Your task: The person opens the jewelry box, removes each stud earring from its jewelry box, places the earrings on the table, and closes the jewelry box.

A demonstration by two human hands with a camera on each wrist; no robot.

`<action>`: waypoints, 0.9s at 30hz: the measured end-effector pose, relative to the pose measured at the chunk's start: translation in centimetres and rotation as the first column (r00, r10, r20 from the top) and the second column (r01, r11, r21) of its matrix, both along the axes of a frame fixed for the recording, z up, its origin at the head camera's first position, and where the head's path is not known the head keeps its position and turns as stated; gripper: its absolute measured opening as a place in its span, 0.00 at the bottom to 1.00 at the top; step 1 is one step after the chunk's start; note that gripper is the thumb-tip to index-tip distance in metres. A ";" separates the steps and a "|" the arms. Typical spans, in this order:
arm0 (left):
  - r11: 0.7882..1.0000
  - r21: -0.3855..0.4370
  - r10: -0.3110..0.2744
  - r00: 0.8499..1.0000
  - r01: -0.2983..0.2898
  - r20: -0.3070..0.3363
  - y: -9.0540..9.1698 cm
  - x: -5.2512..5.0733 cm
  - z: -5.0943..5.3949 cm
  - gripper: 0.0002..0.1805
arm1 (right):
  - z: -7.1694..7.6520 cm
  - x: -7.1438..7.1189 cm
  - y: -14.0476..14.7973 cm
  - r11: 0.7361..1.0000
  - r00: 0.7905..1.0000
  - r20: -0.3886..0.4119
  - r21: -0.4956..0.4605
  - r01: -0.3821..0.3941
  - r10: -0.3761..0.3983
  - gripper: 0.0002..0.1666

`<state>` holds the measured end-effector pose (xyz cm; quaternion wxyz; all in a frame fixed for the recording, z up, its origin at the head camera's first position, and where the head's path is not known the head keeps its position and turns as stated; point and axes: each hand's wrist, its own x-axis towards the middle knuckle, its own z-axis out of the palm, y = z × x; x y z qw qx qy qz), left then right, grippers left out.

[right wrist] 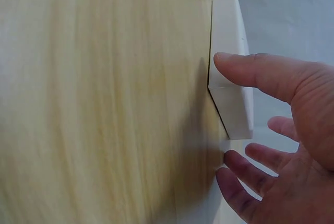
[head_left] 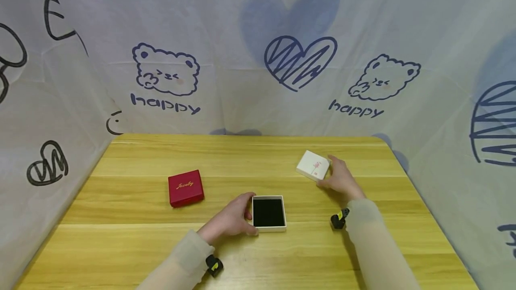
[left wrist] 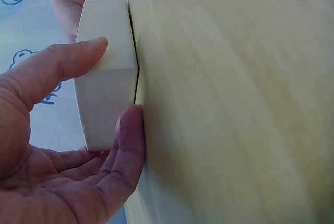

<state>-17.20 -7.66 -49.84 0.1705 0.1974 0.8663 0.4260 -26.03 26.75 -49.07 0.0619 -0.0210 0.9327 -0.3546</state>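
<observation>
My left hand (head_left: 231,218) holds an open, shallow white box (head_left: 271,229) with a black lining. The thumb lies on the near side and the fingers reach round the left and far sides. In the left wrist view the box (left wrist: 112,93) sits between thumb and fingers, low against the table. Farther back on the right is a white lid (head_left: 309,164) with a small pink flower print, flat on the table. My right hand (head_left: 342,178) is beside it, the thumb (right wrist: 255,70) against its side and the other fingers spread apart from it.
A red jewelry box (head_left: 186,188) with gold lettering lies on the left of the wooden table (head_left: 250,160). Behind and beside the table hangs pale cloth (head_left: 225,57) printed with hearts and bears. Both wrists carry small black cameras (head_left: 214,266).
</observation>
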 end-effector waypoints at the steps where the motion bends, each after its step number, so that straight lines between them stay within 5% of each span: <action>1: 1.000 -0.002 0.000 1.000 0.000 -0.002 0.0 0.0 0.0 0.54 | 0.0 -0.1 0.0 1.000 1.000 -0.001 0.005 0.002 -0.002 0.61; 14: 1.000 -0.003 -0.013 0.999 0.013 -0.048 0.2 0.3 -0.1 0.57 | -0.7 -0.8 0.0 0.998 1.000 -0.005 0.056 0.018 -0.017 0.58; 27: 1.000 -0.017 -0.001 0.998 0.000 -0.070 0.2 0.6 -0.2 0.58 | -0.7 -0.4 -0.1 0.999 1.000 0.002 -0.044 0.005 -0.005 0.58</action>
